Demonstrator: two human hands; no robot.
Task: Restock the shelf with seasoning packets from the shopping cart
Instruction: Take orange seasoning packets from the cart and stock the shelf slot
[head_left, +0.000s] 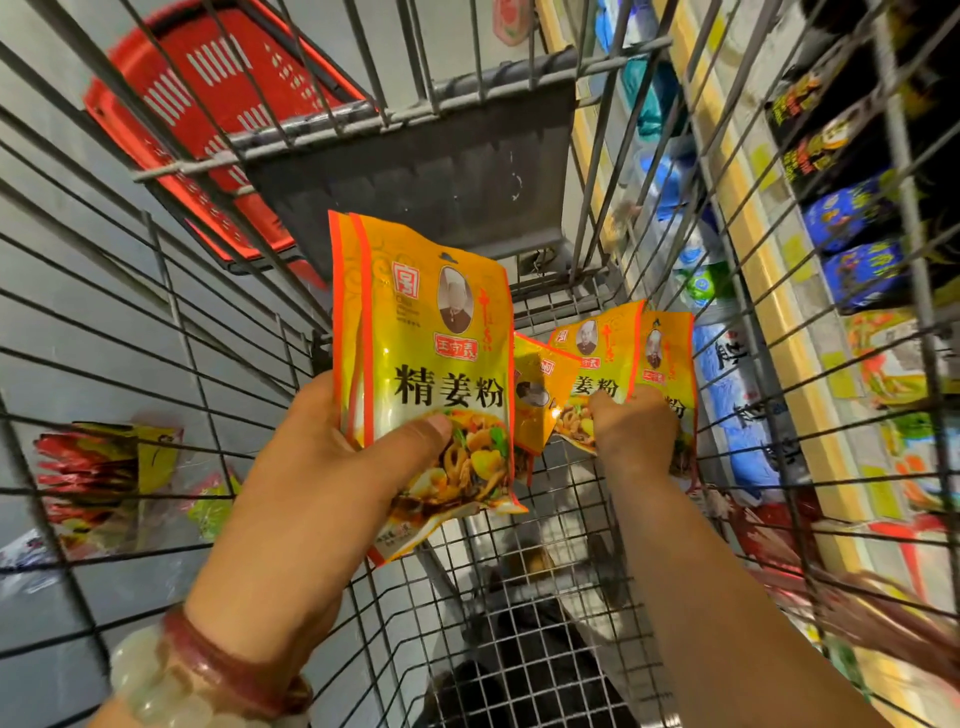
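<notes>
Yellow-and-orange foil seasoning packets (602, 374) lie inside the grey wire shopping cart (519, 545), beside stocked shelves (810, 322). The left hand (332, 452) clasps a small stack (426, 364); the right hand (631, 428) pinches more at the cart's bottom.

You have a small stack of yellow, orange-edged seasoning packets (431, 358) upright above the wire shopping cart (545, 519), front face toward you with a dish photo. Three more matching packets (602, 364) stand fanned at the cart's far right corner, tilted.
</notes>
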